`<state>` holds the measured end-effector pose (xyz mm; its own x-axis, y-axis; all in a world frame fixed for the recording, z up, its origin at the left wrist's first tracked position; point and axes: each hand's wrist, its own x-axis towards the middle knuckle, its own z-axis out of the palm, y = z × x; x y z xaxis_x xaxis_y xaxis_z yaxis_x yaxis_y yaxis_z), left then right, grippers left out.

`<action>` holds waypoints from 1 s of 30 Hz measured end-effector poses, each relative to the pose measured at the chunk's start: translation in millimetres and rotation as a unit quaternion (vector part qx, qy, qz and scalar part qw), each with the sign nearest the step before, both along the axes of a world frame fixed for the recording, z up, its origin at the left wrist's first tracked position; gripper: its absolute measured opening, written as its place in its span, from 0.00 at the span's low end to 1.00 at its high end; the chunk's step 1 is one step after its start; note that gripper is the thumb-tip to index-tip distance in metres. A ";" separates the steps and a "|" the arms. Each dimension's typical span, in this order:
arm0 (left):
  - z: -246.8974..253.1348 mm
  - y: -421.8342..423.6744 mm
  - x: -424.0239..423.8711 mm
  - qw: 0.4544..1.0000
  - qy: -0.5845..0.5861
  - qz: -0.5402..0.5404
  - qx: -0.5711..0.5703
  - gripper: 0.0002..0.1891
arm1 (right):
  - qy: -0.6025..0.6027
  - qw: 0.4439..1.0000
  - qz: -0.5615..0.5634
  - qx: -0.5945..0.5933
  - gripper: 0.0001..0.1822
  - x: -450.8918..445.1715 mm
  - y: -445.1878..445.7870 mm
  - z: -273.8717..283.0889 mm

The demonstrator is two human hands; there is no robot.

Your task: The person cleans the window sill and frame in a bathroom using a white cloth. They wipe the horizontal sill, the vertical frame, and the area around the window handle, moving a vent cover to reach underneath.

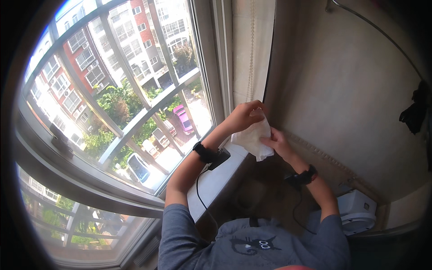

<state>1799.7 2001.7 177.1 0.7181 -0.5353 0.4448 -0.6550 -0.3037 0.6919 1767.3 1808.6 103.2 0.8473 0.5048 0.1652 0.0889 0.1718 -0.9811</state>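
A white cloth or paper towel (251, 138) hangs in front of me, creased and held up between both hands. My left hand (248, 115) grips its upper edge, with the fingers bent over it. Lower on the right side, my right hand (277, 143) pinches the same sheet between thumb and fingers. Each wrist wears a black strap with a small device and a cable. The sheet is near the corner of the window frame (221, 67), above the white windowsill (229, 162).
At the left is a large glazed window with metal bars (135, 77) outside. A beaded tile border (324, 155) runs along the wall at the right. A white toilet (357, 209) stands at lower right. A curved metal rail (371, 25) and a dark hanging item (415, 111) are on the right.
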 end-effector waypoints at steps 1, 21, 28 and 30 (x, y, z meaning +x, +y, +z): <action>8.2 -3.6 4.5 0.998 -0.007 0.052 -0.029 0.17 | 0.011 1.000 -0.009 -0.003 0.17 4.1 -7.0 6.8; 57.6 -2.8 98.1 0.932 -0.080 0.207 -0.287 0.09 | -0.672 0.446 -0.533 -0.255 0.16 128.7 21.6 307.3; 89.1 52.0 31.3 0.929 -0.017 0.129 -0.346 0.09 | -0.780 0.357 -0.379 -0.347 0.24 197.3 66.5 299.1; 85.5 64.5 23.4 0.930 -0.031 0.123 -0.345 0.09 | -0.797 0.372 -0.367 -0.302 0.21 203.6 77.7 268.4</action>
